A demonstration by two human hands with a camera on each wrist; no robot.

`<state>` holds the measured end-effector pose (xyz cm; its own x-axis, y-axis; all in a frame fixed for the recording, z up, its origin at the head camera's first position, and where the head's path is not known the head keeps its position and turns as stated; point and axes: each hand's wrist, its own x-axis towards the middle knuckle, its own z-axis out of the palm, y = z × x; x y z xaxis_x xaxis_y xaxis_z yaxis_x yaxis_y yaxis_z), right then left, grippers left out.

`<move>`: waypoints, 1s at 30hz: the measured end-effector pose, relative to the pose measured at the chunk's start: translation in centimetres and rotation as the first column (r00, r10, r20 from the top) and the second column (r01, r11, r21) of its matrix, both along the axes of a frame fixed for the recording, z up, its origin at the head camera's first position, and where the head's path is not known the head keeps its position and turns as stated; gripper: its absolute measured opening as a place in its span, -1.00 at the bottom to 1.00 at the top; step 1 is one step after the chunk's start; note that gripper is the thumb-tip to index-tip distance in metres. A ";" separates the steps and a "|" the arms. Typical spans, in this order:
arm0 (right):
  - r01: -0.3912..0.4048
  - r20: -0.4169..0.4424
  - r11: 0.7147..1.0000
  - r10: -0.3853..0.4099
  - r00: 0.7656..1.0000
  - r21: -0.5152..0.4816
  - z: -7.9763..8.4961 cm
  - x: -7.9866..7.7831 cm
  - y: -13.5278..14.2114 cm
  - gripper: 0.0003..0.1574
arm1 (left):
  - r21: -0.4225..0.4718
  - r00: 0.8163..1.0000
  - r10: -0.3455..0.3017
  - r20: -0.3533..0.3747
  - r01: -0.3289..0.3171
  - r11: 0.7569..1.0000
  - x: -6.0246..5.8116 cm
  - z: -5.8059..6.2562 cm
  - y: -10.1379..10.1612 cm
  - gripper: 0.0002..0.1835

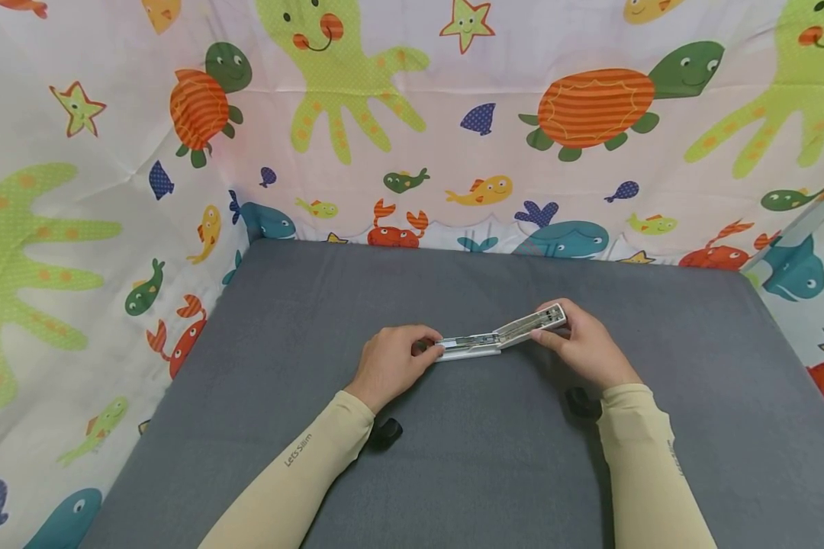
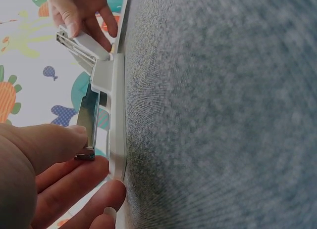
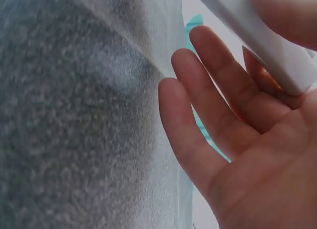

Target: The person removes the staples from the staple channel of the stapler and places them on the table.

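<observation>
A white stapler (image 1: 497, 339) lies opened out on the grey surface, its top arm swung far back to the right. My left hand (image 1: 396, 362) pinches the front end of its metal magazine (image 2: 88, 115) between thumb and fingers, with the lower fingers by the white base (image 2: 117, 115). On the other side, my right hand (image 1: 590, 347) grips the raised top arm (image 1: 532, 324) between thumb and index finger. The other right fingers (image 3: 213, 90) are spread below the arm in the right wrist view. The inside of the top arm faces up toward the head view.
A grey cloth-covered table (image 1: 467, 473) spreads under both hands. White curtains (image 1: 384, 114) printed with sea animals stand behind it and along both sides. Black straps (image 1: 387, 433) show near both wrists.
</observation>
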<state>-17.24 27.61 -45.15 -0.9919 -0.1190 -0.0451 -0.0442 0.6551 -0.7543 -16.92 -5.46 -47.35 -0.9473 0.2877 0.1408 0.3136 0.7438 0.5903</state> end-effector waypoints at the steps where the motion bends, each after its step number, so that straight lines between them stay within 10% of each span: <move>1: 0.001 0.004 1.000 -0.002 1.000 0.006 0.0 0.0 0.0 -0.50 | 0.000 1.000 0.000 0.000 0.000 1.000 0.0 0.0 0.0 -0.82; 30: -0.029 0.116 0.991 0.013 0.993 0.133 -0.4 -0.2 1.1 -0.35 | 0.016 1.000 -0.005 -0.004 0.005 1.000 0.0 -0.1 -0.1 -0.83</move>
